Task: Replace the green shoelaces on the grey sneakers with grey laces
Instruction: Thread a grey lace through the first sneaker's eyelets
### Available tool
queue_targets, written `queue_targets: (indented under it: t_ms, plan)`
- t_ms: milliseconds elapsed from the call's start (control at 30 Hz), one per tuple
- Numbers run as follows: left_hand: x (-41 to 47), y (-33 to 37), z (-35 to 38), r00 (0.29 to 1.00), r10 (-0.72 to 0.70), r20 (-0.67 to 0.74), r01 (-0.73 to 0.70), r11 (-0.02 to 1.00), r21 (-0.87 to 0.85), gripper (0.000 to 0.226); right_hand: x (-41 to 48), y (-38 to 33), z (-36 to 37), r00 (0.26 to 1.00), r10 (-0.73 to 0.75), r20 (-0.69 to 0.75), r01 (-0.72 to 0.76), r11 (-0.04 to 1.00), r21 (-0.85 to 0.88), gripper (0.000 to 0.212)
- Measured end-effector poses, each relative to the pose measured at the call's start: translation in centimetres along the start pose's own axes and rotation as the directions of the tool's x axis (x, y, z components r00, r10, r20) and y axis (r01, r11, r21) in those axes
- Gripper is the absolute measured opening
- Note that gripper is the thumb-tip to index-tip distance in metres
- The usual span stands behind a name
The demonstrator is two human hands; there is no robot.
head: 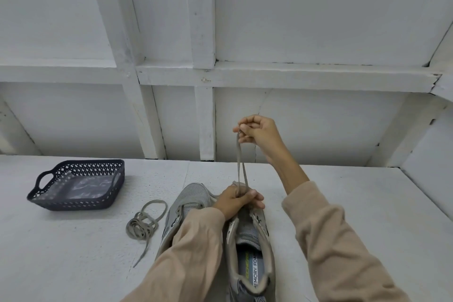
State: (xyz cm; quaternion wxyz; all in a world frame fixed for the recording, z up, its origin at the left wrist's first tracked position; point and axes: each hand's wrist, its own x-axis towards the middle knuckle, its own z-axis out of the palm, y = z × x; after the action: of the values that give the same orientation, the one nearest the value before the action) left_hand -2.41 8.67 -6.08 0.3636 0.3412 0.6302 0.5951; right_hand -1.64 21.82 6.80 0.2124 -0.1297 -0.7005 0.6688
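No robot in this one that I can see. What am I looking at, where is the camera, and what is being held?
There is no machine: a person works with bare hands, and the one picture comes from a camera worn on their head, looking forward and down. The right hand is raised and pinches a greyish lace, whose two strands run down to a grey sneaker. The left hand grips that sneaker near its front, where the lace comes out. A second sneaker lies beside it, partly hidden by the left sleeve. Also on the white table: a loose lace in a bundle and a dark basket.
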Motion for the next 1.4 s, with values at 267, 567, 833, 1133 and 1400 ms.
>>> queue_targets:
  t_ms: [267,567,833,1133,1400]
  plan:
    - [0.2,-0.3,0.1,1.000,0.005,0.013,-0.005,1.000,-0.027,0.023,-1.8,9.3,-3.5,0.790,0.613,-0.017,-0.445,0.553,-0.704,0.032]
    - [0.2,-0.2,0.3,1.000,0.023,0.008,-0.024,1.000,0.016,0.027,-3.4,11.1,-4.4,0.833,0.546,-0.090,-0.517,0.709,-0.480,0.028]
    - [0.2,-0.3,0.4,1.000,0.018,-0.018,-0.018,1.000,-0.013,0.026,-3.6,11.1,-6.7,0.858,0.348,-0.378,-0.501,0.403,-0.766,0.022]
    - [0.2,-0.1,0.4,1.000,0.019,-0.014,-0.019,0.999,-0.038,0.024,-4.5,6.1,-4.9,0.858,0.500,0.117,-0.329,0.711,-0.622,0.029]
    - [0.1,0.0,0.3,1.000,0.006,-0.019,-0.007,0.998,-0.063,0.020,-5.2,5.1,-1.6,0.928,0.302,0.217,-0.194,0.891,-0.410,0.017]
